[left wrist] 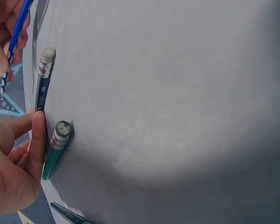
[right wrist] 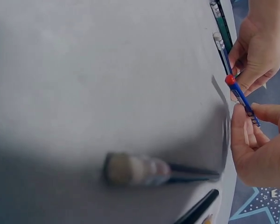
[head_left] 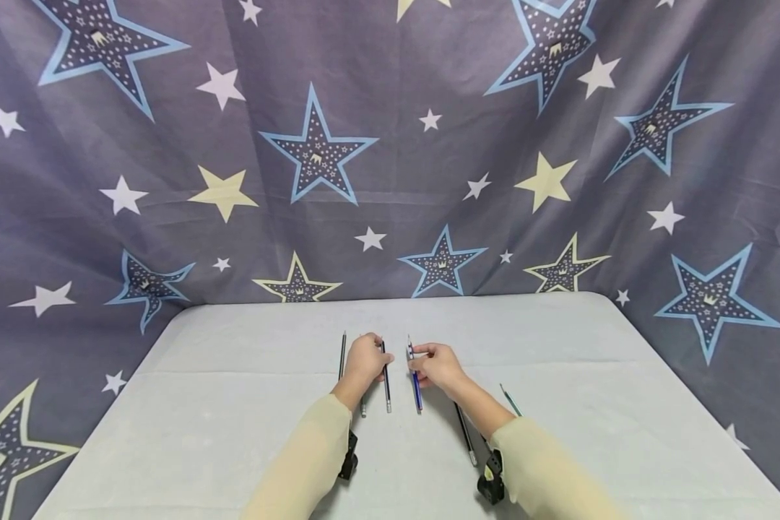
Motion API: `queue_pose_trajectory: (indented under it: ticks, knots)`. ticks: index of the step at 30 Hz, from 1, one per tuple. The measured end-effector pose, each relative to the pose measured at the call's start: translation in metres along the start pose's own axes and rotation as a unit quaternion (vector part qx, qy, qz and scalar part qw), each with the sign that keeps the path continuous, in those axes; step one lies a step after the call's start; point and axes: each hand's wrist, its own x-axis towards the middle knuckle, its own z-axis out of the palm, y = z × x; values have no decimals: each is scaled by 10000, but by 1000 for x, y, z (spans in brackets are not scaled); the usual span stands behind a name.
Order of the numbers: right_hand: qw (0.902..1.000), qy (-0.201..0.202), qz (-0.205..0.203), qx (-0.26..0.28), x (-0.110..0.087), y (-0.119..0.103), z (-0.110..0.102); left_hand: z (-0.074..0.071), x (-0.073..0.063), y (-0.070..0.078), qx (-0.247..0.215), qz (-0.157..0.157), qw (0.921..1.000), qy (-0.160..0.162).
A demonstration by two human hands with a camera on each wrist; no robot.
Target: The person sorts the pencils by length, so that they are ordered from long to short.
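Observation:
Near the middle of the white-covered table, my left hand [head_left: 364, 362] pinches a dark blue pencil [head_left: 388, 397] between thumb and fingers. Its pale eraser end, in a silver band, points toward me. Just to the right, my right hand [head_left: 439, 368] pinches a bright blue pencil [head_left: 417, 394] with a red end [right wrist: 230, 79]. The two pencils are apart, roughly side by side. Under the left hand lies a green pencil [left wrist: 55, 156] with a worn eraser, partly hidden by that hand in the head view. Another dark pencil [head_left: 342, 354] lies left of it.
A black pencil [head_left: 465, 435] with an eraser end lies beside my right forearm, and a green pencil [head_left: 510, 399] lies beyond that arm. A blurred eraser end [right wrist: 130, 170] shows close to the right wrist camera. Behind the table [head_left: 234, 433] hangs a star-patterned curtain [head_left: 390, 180].

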Motion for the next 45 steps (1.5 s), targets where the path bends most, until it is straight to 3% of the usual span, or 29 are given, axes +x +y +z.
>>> queue_pose_trajectory:
  ticks: [45]
  knots:
    - [9981,293,37,-547,14,1,18,-3,-2,3,18,51,10000,-26]
